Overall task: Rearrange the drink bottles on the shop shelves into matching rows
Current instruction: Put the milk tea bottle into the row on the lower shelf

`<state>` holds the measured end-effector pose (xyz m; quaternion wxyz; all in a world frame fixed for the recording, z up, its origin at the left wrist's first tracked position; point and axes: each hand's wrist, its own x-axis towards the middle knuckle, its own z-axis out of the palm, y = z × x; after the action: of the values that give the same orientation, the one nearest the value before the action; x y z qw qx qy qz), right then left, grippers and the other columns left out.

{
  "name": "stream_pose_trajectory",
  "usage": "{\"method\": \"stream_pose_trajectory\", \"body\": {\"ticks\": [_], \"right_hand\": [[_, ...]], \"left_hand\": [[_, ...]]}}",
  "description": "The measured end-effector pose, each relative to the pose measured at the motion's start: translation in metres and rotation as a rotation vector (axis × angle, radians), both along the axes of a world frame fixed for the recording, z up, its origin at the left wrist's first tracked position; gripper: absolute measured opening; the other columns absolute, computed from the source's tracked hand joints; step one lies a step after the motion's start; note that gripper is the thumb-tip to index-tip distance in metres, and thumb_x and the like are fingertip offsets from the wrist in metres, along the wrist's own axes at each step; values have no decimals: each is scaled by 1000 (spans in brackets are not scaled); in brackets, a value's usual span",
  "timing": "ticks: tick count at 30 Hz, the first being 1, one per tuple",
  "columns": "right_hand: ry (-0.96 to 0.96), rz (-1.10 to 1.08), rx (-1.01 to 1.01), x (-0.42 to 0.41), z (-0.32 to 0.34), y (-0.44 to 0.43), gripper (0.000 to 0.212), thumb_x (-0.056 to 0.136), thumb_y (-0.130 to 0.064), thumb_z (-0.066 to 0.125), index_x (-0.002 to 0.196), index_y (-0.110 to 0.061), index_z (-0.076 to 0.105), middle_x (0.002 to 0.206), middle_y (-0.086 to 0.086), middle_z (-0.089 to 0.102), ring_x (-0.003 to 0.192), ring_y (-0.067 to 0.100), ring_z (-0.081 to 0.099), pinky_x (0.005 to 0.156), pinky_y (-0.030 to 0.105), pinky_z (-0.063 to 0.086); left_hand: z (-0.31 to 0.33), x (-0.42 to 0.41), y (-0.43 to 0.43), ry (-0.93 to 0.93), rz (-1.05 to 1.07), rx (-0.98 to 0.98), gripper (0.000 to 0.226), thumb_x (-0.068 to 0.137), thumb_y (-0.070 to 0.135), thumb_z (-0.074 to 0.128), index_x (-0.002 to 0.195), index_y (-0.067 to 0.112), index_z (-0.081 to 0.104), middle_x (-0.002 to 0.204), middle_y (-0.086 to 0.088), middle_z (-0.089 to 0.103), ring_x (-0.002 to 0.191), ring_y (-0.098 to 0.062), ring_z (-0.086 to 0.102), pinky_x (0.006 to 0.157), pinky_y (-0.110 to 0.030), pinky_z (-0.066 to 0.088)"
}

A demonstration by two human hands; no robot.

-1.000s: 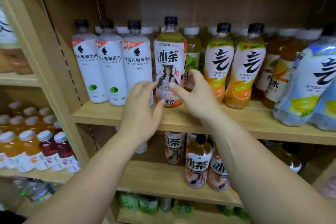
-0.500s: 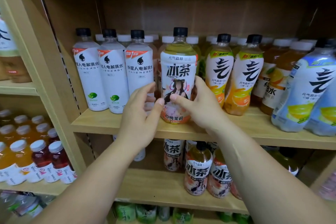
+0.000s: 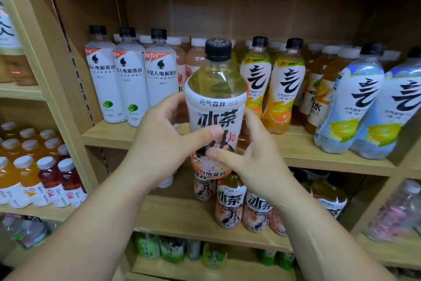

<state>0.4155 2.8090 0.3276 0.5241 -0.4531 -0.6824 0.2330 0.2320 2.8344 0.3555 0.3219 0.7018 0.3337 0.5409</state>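
Both hands grip one item. My left hand (image 3: 159, 144) wraps the left side of the tea bottle (image 3: 216, 103), with the thumb pressed on the front of the label. My right hand (image 3: 250, 162) clamps the right side, with its thumb lying across the lower label. The bottle is upright and held in the air, clear of the front edge of the upper shelf (image 3: 319, 157). It is between the white bottles (image 3: 132, 80) and the orange bottles (image 3: 287, 89), and matches neither.

The matching bottles (image 3: 231, 203) stand on the lower shelf (image 3: 182, 219), directly below.

Procedure, as I judge it:
1. Draw the bottle fully clear of the upper shelf edge before lowering it.
2. Lower it upright with a firm two-handed grip. The label is smooth and may slip.
3. Approach the lower row from the bare board on its left, not from above, so the base does not strike the caps.
4. Set the base flat with the label facing out, touching the neighbouring bottle.

My right arm covers part of that row, so I cannot tell whether a gap is open behind it.
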Motion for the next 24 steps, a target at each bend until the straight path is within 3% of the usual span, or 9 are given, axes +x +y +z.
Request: {"method": "stream_pose_trajectory", "body": {"ticks": [3,8,11,13,15,17,20,22,24], "right_hand": [[-34,45,-18,-3,-6,-11,75,77,-24,90,140,-30,50,123,-25,67,117,-6,61,94,16,49],[-89,67,-109,-8,-39,-16,81,68,-35,95,137,-36,51,120,-24,69,113,-4,64,98,32,54],[-172,124,-216,-4,-68,-9,96,64,-50,93,145,-42,42,131,-24,64,120,-4,61,105,34,52],[-255,127,-256,2,-90,-3,100,67,-61,87,151,-45,34,143,-24,55,129,-5,53,109,25,45],[-287,36,-289,11,-111,1,90,77,-61,81,152,-41,37,149,-21,49,133,-3,47,105,15,37],[-398,-150,-266,21,-131,7,77,85,-58,75,151,-34,43,150,-11,49,138,9,42,107,22,35],[-585,-416,-163,31,-152,16,69,87,-55,73,144,-22,55,133,3,56,131,26,42,107,37,38],[-655,-529,-95,34,-160,22,69,83,-54,76,139,-16,60,120,9,59,120,33,47,102,44,42],[-730,-603,-85,34,-165,30,74,80,-56,78,138,-15,59,120,11,62,120,36,47,104,46,38]], "left_hand": [[-4,-6,-17,21,18,-16,58,60,32,96,112,30,70,106,17,78,103,-3,71,88,-27,58],[-37,-18,-37,-19,45,-137,51,62,39,93,109,35,72,108,7,79,102,-18,75,82,-52,62],[-75,-19,-41,-82,117,-224,44,62,41,94,101,41,73,105,8,79,99,-16,75,76,-41,60],[-104,-21,-39,-98,176,-283,38,68,30,88,103,37,74,103,9,79,96,-10,75,73,-34,59],[-131,-27,-36,-68,224,-320,41,76,13,87,111,30,72,104,12,79,94,-3,73,73,-24,57],[-157,-36,-30,-7,251,-348,48,77,7,87,119,25,70,109,14,78,100,0,71,78,-14,54],[-190,-46,-15,73,274,-407,55,76,11,90,123,30,68,115,16,75,110,0,67,89,-21,52],[-204,-45,-3,83,274,-454,58,76,11,90,124,32,67,113,20,75,109,4,65,88,-19,51],[-212,-41,10,78,247,-482,58,76,5,88,125,28,65,108,27,74,104,10,64,83,-11,51]]}}
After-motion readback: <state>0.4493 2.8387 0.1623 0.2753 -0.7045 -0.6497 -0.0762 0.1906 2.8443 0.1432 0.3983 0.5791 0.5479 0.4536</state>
